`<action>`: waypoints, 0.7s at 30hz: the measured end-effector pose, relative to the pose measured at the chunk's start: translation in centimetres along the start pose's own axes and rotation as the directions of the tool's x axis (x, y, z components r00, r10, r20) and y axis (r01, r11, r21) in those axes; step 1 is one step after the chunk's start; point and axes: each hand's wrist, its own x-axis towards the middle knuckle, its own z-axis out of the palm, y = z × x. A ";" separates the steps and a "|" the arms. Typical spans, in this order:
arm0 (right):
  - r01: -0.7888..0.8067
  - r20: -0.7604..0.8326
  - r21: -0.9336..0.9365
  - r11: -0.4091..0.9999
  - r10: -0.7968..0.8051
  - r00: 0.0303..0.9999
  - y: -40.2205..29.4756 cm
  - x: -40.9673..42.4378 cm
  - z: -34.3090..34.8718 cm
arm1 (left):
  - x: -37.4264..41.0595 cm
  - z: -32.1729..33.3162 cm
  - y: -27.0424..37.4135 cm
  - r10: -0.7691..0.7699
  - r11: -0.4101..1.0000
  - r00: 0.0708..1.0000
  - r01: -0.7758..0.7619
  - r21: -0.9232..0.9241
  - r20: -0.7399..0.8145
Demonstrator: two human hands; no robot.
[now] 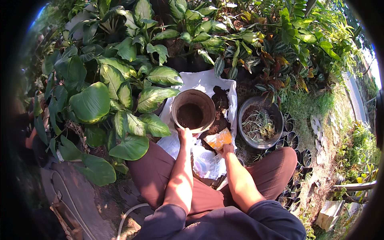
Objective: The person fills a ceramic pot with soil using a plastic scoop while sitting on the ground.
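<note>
My left hand (184,134) grips the near rim of a round plant pot (194,95), tilted so that its inside shows, with dark soil (189,116) at the bottom. In my right hand (227,149) is an orange and white piece (220,139), perhaps a cut plastic scoop, at the edge of a heap of dark brown soil (221,120). Both are over a white plastic sack (207,78) spread out before me, its near part crumpled and printed. The pot hides part of the sack and the soil.
A wide black basin (282,126) with cut grassy plants stands right of the sack. Several small black nursery pots (292,139) stand beside my right knee. Broad-leaved variegated plants (157,99) crowd the left and far sides. A pale hose (123,220) lies at lower left, a block (329,214) at lower right.
</note>
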 end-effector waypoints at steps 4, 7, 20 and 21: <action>-0.033 0.127 0.044 0.999 0.027 0.992 0.3 1.8 -0.8 | 0.6 -0.1 -0.2 0.001 1.000 0.999 0.000 -0.012 0.053; 0.050 0.103 0.039 0.998 -0.054 0.993 0.0 1.5 -0.3 | 1.0 -0.1 -0.4 -0.017 1.000 0.995 0.019 -0.019 0.100; 0.141 0.034 0.098 0.985 -0.145 0.989 -5.4 -1.9 1.8 | -0.1 -0.9 -0.6 -0.107 0.993 0.992 0.110 -0.046 0.065; 0.160 0.045 0.099 0.982 -0.165 0.985 -5.3 -2.6 2.3 | 0.1 -1.5 -0.6 -0.115 0.991 0.993 0.118 -0.066 0.035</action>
